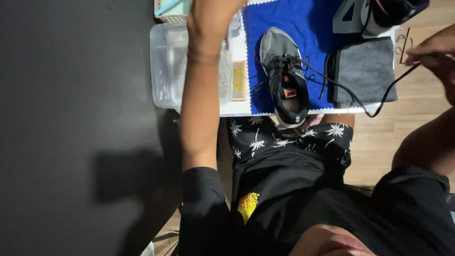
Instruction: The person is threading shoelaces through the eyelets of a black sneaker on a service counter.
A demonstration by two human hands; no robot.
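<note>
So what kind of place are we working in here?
Likely a home shoe-cleaning spot: a small white table on a wooden floor, with a grey sneaker on a blue cloth and a clear plastic tub beside it.

Clear plastic tub (166, 71) at the white table's (237, 108) left end, yellow-bristled brush (239, 80) just beside it. Blue cloth (313, 23) spread over the middle, folded grey towel (365, 71) on its right. Second shoe (379, 14) at the far edge. Wooden floor (379, 142) beneath.
</note>
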